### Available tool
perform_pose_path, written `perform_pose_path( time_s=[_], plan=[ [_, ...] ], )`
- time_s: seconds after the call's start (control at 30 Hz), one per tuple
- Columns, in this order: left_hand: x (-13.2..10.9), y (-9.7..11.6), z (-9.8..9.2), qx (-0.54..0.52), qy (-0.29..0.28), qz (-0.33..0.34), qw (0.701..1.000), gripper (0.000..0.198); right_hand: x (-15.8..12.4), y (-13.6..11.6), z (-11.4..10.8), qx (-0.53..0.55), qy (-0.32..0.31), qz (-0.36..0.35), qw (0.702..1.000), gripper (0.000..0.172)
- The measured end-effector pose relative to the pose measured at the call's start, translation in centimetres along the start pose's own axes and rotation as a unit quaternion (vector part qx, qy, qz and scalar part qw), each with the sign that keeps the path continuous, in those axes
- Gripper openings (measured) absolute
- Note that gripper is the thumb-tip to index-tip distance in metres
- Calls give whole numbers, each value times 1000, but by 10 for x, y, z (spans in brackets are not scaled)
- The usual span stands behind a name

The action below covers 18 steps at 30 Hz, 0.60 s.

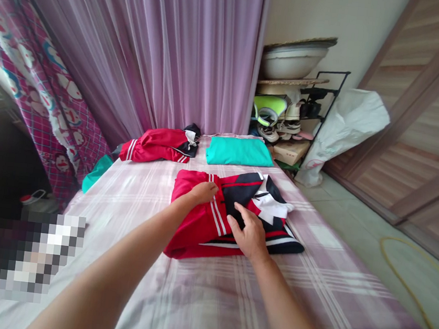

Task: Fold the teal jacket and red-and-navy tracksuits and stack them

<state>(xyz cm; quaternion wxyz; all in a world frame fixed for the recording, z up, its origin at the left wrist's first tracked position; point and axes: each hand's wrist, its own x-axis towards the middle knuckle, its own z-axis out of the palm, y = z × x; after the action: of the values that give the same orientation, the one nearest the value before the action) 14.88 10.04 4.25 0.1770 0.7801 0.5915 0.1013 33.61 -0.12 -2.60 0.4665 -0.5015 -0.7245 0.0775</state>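
A folded red jacket [187, 235] with dark navy and white panels and white stripes lies on the bed in front of me. My left hand [203, 191] rests on its upper part by a striped cuff, with the fingers drawn together on the red cloth; their tips are partly hidden. Over the dark middle of the jacket is my right hand [249, 232], its thumb and forefinger spread apart and nothing held between them. The white and navy collar part [272, 207] points to the right, beyond my right hand.
Behind the jacket lie a folded teal cloth [240, 151] and another red garment [154, 144]. A checked sheet [333, 283] covers the bed. At the back right stand a shoe rack [322, 118] and a white sack [346, 126]. Purple curtains [200, 51] hang behind.
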Motion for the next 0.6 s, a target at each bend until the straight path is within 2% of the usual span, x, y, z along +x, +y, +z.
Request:
perform_pose_path(
  time_s=[0.13,0.2,0.27,0.37,0.47,0.53,0.6],
  plan=[
    [-5,-31,-44,22,74,-66,995,31,12,16,-14,-96,17,1,995,43],
    [-5,-50,-64,30,99,-96,990,36,27,33,-29,-162,16,49,985,45],
    [-3,-68,-76,29,97,-120,988,41,44,55,-46,-235,-6,136,962,52],
    [1,-89,-77,9,62,-152,986,41,63,85,-62,-300,-88,269,911,67],
    [7,-102,-68,-20,18,-182,983,35,75,102,-66,-323,-172,313,876,72],
    [10,-106,-61,-34,-1,-198,980,31,82,104,-64,-331,-215,317,862,61],
    [13,-109,-58,-47,-16,-210,976,29,93,98,-62,-337,-244,302,858,39]
  ],
)
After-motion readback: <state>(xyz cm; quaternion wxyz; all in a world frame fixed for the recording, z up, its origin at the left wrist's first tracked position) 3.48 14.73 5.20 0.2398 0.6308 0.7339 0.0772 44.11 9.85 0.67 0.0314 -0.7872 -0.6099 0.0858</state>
